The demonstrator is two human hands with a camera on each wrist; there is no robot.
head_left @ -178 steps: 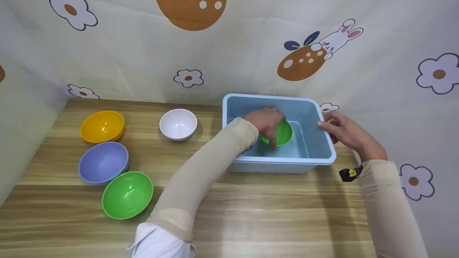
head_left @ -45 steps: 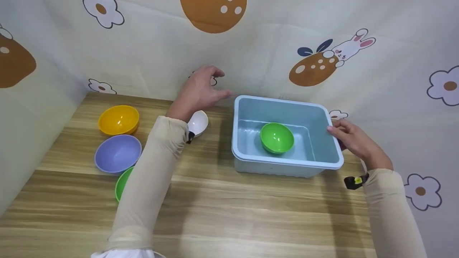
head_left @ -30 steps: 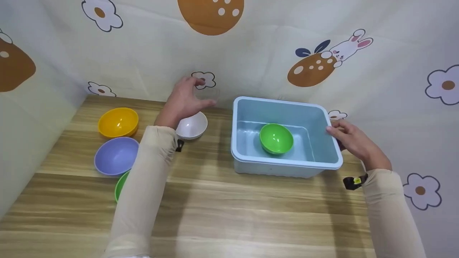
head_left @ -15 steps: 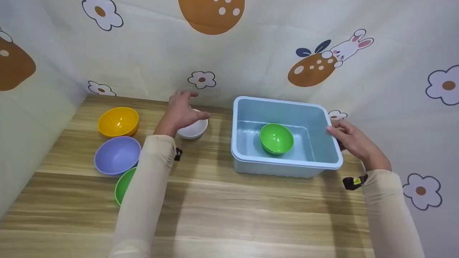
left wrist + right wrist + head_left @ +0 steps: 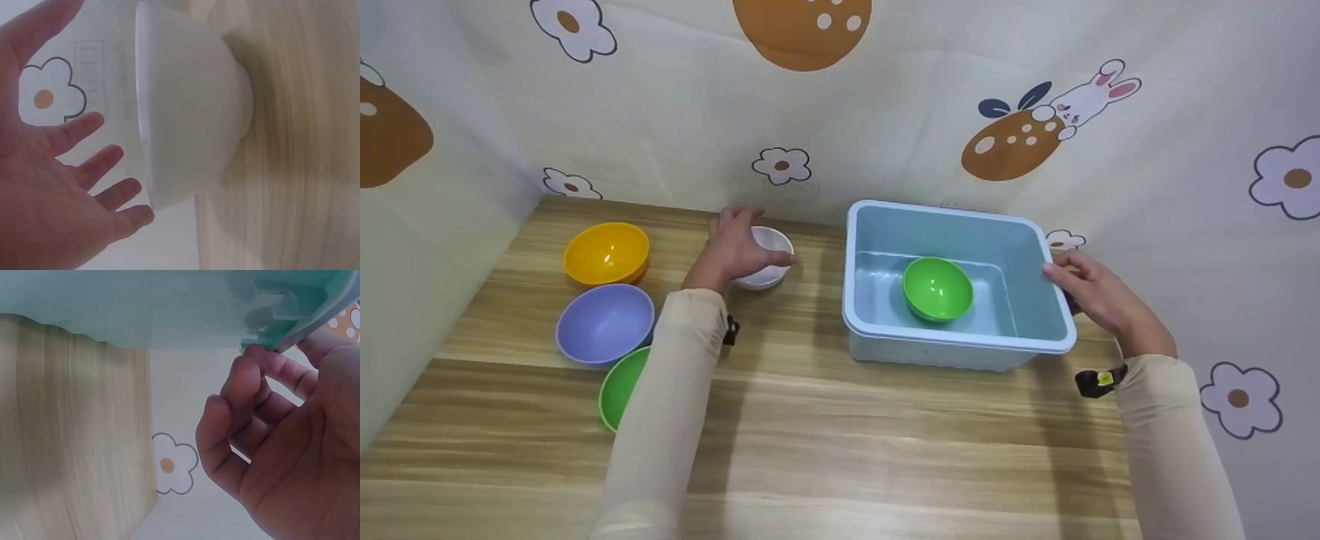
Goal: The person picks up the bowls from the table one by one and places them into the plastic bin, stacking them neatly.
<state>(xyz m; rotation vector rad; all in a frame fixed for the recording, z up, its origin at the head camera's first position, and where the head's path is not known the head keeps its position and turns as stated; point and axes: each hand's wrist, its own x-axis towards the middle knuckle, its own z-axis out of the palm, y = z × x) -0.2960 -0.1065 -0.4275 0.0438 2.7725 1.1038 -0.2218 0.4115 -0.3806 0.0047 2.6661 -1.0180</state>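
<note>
My left hand point(image 5: 737, 247) reaches over the small white bowl point(image 5: 771, 271), its thumb and fingers spread. In the left wrist view those fingers point(image 5: 101, 169) lie straight beside the rim of the upright white bowl point(image 5: 191, 107), the little finger right at it. My right hand point(image 5: 1099, 296) pinches the right rim of the light-blue plastic bin point(image 5: 960, 342); in the right wrist view the fingers point(image 5: 242, 388) curl under that rim. A small green bowl point(image 5: 937, 289) sits inside the bin, toward its middle.
Left on the wooden table point(image 5: 847, 450) stand a yellow bowl point(image 5: 607, 255), a purple bowl point(image 5: 606, 324) and a larger green bowl point(image 5: 621, 386), partly hidden by my left sleeve. A patterned cloth point(image 5: 885, 112) hangs behind the table.
My left hand has let go of the small green bowl in the bin, swung left and come down over the white bowl. My right hand has stayed on the bin's rim.
</note>
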